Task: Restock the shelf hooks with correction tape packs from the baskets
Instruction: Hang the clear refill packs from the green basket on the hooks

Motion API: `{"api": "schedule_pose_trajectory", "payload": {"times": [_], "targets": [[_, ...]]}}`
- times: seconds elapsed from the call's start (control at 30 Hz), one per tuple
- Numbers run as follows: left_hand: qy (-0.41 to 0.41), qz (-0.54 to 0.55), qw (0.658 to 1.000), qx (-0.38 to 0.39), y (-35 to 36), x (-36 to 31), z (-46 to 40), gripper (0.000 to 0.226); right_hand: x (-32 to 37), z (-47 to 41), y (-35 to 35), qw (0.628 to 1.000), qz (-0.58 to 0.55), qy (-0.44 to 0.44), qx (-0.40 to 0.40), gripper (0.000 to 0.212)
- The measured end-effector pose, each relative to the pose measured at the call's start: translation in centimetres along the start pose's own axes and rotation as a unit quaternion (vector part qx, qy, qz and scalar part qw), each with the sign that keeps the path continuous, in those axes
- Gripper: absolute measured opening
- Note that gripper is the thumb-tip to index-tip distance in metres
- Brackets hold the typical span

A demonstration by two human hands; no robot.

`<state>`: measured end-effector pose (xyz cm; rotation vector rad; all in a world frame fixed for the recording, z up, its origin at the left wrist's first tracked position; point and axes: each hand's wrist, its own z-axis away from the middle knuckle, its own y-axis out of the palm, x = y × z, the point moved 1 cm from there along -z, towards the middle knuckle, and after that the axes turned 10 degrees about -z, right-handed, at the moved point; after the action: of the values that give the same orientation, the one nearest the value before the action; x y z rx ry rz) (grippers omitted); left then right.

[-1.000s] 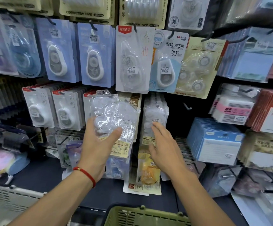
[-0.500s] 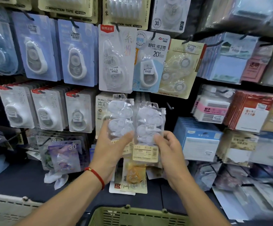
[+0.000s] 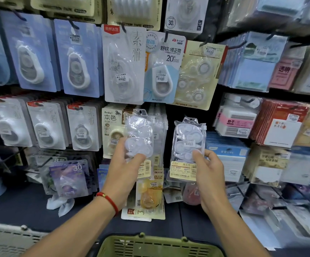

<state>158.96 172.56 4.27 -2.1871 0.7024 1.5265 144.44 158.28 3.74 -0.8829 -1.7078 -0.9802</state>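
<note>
Left of the green basket (image 3: 157,246), low at the frame's edge, sits a pale grey basket (image 3: 5,240); neither shows its contents, so how much stock is left to hang I cannot tell. Above the green basket, the shelf hooks already carry full rows of correction tape packs, such as the white carded row (image 3: 44,125) up and to the left. Two clear packs are in hand and not yet hung, so the restock looks partway through.

Directly above the green basket's left half, the left hand (image 3: 124,169) reaches up, wrist with a red bracelet (image 3: 108,201), thumb and fingers curled round the lower part of the left clear pack (image 3: 139,134), which overlaps the packs hanging behind it. Above the basket's right half, the right hand (image 3: 208,175) pinches the right clear pack (image 3: 188,143) near its yellow label, holding it upright, apart from the other, in front of a dark gap in the display.
</note>
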Motion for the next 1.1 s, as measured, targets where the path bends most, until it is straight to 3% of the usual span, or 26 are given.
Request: {"api": "schedule_pose_trajectory", "payload": {"times": [0.2, 0.3, 0.4, 0.53, 0.63, 0.77, 0.93, 1.1], "targets": [[-0.008, -0.006, 1.000, -0.006, -0.2, -0.2, 0.1, 0.029, 0.0, 0.0, -0.3, 1.000, 0.020, -0.011, -0.004, 0.016], [-0.008, -0.015, 1.000, -0.003, -0.1, -0.2, 0.1, 0.032, 0.0, -0.4, -1.1, 0.991, 0.128, -0.032, -0.014, 0.024], [-0.010, -0.028, 0.999, 0.032, 0.1, -0.1, 0.2, 0.044, 0.4, -0.2, -1.4, 0.967, 0.230, -0.111, -0.018, 0.031], [-0.018, -0.018, 0.995, 0.098, 0.8, -0.1, 0.8, 0.032, 0.1, 0.6, 0.1, 0.972, 0.186, -0.083, 0.116, 0.006], [-0.018, -0.009, 0.990, 0.142, 1.5, -0.3, 1.5, 0.033, -0.3, 1.4, 0.9, 0.968, 0.156, -0.058, 0.189, 0.015], [-0.045, -0.026, 0.991, 0.124, 1.8, -0.2, 1.5, 0.046, -0.2, 1.3, 0.7, 0.986, 0.079, -0.055, 0.134, 0.014], [-0.056, -0.035, 0.982, 0.177, 2.2, 0.0, 1.8, 0.057, -0.1, 0.9, 0.1, 0.999, 0.040, -0.013, 0.020, 0.019], [-0.049, -0.035, 0.981, 0.187, 2.3, -0.5, 2.0, 0.058, 0.5, 0.3, -0.3, 1.000, 0.014, 0.001, 0.014, 0.023]]}}
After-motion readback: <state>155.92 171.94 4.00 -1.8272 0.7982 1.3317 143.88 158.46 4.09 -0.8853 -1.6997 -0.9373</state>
